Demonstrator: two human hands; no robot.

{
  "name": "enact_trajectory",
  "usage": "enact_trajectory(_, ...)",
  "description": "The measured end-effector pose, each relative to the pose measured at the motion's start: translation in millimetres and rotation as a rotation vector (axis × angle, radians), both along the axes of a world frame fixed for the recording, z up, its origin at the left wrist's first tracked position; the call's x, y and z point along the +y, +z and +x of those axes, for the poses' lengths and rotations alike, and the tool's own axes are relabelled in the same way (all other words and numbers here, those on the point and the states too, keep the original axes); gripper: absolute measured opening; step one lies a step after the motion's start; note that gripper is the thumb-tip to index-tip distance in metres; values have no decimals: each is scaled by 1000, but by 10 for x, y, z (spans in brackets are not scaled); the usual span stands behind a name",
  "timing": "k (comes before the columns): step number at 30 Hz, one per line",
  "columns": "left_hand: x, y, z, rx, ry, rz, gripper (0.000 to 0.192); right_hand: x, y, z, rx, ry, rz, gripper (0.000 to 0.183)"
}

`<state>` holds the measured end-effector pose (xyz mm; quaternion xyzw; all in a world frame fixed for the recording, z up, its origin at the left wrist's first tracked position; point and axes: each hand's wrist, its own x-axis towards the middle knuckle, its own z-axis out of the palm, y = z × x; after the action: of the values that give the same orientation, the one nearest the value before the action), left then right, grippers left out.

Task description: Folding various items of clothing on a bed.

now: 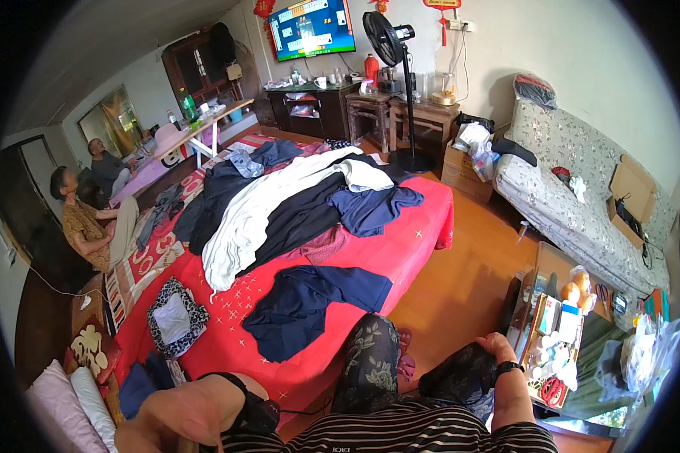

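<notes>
My right hand (492, 343), with a dark band at its wrist, rests by my right knee in dark floral trousers (459, 368), its fingers partly curled. My left arm is bent close at the lower left, with a black strap round it; my left hand (175, 410) is foreshortened there and its fingers do not show clearly. Before me a navy garment (311, 300) lies on the red bedspread (226, 317). Beyond it are a long white garment (260, 209), black clothing (300, 215) and a blue garment (374, 206). A leopard-trimmed folded cloth (175, 317) lies left.
Two people (88, 226) sit at the far left. A glass-topped table (595, 351) with a tray of small items and red-handled scissors (553, 390) stands at my right. A black fan (408, 107) stands beyond the bed, a floral sofa (572, 198) at the right.
</notes>
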<state>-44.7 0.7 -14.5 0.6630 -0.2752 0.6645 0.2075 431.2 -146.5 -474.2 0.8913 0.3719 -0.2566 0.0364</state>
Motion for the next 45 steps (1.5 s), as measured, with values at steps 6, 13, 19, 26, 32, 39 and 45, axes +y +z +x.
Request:
enact_trajectory(6,0,35,-29,98,-8,11,32,-2,109,-43,31,-43,8,61)
enact_trajectory(13,62,102,-67,21,-217,233,35,-17,104,-90,-26,-79,80,58)
enact_trajectory(19,-233,41,56,-16,123,39,34,-19,201,-124,-32,-52,98,56)
enact_trajectory(26,-328,63,161,1,113,-31,32,1,42,-46,-15,-60,105,56)
enact_trajectory(32,-250,38,221,26,8,-16,33,-43,-187,69,8,-6,132,56)
enact_trajectory(39,3,31,239,-62,-51,91,36,-276,-612,347,-91,56,82,52)
enact_trajectory(45,3,31,95,126,60,79,39,13,-91,-8,-35,-3,61,62)
